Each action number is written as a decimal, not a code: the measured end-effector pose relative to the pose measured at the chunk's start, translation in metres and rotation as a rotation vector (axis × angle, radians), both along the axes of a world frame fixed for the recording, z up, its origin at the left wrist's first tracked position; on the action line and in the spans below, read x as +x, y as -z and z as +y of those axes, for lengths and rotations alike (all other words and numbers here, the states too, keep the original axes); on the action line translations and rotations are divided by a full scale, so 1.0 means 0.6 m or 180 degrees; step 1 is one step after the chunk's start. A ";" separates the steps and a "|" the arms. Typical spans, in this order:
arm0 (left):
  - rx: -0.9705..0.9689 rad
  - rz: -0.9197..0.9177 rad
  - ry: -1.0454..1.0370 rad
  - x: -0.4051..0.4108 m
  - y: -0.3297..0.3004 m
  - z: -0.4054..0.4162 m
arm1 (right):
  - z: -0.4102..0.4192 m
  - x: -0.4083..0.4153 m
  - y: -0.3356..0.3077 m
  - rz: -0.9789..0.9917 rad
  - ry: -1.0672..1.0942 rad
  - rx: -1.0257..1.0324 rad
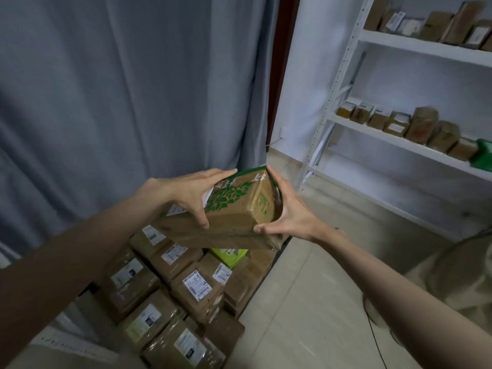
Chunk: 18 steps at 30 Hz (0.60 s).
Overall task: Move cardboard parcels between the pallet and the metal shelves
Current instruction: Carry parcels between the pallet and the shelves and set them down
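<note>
Cardboard parcel [234, 209] gripped by left hand [183, 194] and right hand [288, 214]; keep it level toward shelves [415, 142].

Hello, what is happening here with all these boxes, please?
A person is holding one cardboard parcel with green print in the air, left hand on its left side and right hand on its right end. Below it, many brown parcels lie stacked on the floor by a grey curtain. To the right, white metal shelves already carry rows of small parcels. The held parcel is not on a shelf yet.
</note>
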State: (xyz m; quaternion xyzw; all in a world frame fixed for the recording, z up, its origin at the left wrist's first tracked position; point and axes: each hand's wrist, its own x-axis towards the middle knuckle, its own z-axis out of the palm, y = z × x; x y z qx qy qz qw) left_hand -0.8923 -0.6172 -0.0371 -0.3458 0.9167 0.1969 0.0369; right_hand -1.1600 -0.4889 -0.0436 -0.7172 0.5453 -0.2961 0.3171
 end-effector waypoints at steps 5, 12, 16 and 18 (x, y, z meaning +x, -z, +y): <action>-0.0008 0.0258 -0.0403 0.012 0.019 -0.059 | -0.111 0.003 -0.002 0.0250 -0.0255 -0.0046; -0.0285 0.0557 -0.1373 0.022 0.027 -0.168 | -0.302 0.017 -0.003 0.0510 -0.0290 -0.0274; -0.0625 0.0231 -0.1769 -0.013 0.062 -0.242 | -0.434 0.026 0.017 0.1682 -0.0557 -0.0690; -0.0634 0.0081 -0.1913 -0.037 0.088 -0.281 | -0.499 0.028 0.043 0.2134 -0.0757 -0.0771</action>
